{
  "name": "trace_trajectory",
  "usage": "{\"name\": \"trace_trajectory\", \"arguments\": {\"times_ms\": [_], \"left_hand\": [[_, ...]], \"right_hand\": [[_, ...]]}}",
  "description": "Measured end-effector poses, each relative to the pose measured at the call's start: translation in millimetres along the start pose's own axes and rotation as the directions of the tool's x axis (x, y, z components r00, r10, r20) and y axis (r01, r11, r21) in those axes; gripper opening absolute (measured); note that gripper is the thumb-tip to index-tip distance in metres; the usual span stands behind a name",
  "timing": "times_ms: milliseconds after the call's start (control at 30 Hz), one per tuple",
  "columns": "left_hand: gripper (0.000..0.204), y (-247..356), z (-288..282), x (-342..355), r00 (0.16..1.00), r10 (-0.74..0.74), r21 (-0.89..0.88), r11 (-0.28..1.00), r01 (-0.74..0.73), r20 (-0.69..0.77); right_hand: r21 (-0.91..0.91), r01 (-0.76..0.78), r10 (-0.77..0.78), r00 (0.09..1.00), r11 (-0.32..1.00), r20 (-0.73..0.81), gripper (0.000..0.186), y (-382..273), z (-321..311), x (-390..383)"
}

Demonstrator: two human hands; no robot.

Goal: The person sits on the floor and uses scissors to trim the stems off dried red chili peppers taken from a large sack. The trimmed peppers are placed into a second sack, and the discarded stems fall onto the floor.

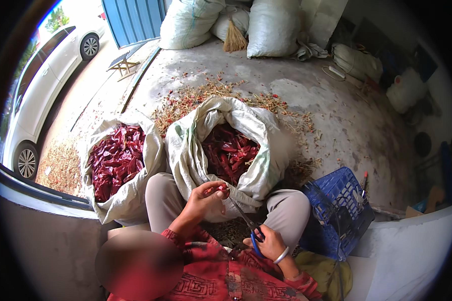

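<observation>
A garage-like storeroom is opening outdoors: cream woven sacks (180, 150) of dark-red dried chillies (118, 160) are standing on a grey concrete floor (346, 120), a white car (45, 83) is standing near a blue ribbed metal door (134, 20), and a dim pale bundle (355, 61), perhaps another sack, is lying rightward.

Red top (218, 273) on the wearer at the far end; I make out a darker print, with angular nested-square spirals (198, 287) low on the front. A vertical band (233, 278) with dark marks runs down the middle. Long red sleeves (305, 287), dark-patterned too. Right hand (270, 243): one smooth, pale silvery bangle (281, 255) at the wrist. Trousers (161, 198) read to me as plain, light greyish beige. Blur hides part of the top's left side.
</observation>
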State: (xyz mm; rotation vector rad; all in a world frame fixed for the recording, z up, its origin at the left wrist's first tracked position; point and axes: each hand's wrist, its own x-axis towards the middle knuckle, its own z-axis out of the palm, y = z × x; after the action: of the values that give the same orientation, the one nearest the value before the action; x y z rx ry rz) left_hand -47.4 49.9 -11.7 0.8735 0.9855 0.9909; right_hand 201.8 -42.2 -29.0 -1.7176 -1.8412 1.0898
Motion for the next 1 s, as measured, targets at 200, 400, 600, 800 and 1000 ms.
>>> {"name": "trace_trajectory", "arguments": {"times_ms": [200,400,600,800,1000], "left_hand": [[0.027,1,10,-22,0.999,-0.041,-0.09,0.995,0.044,0.034],[0.021,3,17,-35,0.994,-0.051,-0.075,0.995,0.058,0.095],[0.017,2,23,-40,0.992,0.045,-0.196,0.98,-0.021,0.115],[0.016,-2,39,-39,0.988,0.084,-0.539,0.842,0.001,0.133],[0.016,-1,42,-37,0.994,0.007,-0.558,0.828,0.056,0.111]], "right_hand": [[-0.112,0.1,-0.109,0.991,0.989,-0.074,0.054,-30,-29,-10],[-0.12,0.138,-0.147,0.986,0.983,-0.072,0.047,-34,-23,-15],[0.76,-0.431,-0.113,0.831,0.487,0.544,0.051,-21,-1,-27],[0.716,-0.698,-0.611,0.566,0.003,0.554,0.066,-20,34,-26],[0.875,-0.459,-0.302,0.821,0.153,0.484,0.049,-29,31,-30]]}}
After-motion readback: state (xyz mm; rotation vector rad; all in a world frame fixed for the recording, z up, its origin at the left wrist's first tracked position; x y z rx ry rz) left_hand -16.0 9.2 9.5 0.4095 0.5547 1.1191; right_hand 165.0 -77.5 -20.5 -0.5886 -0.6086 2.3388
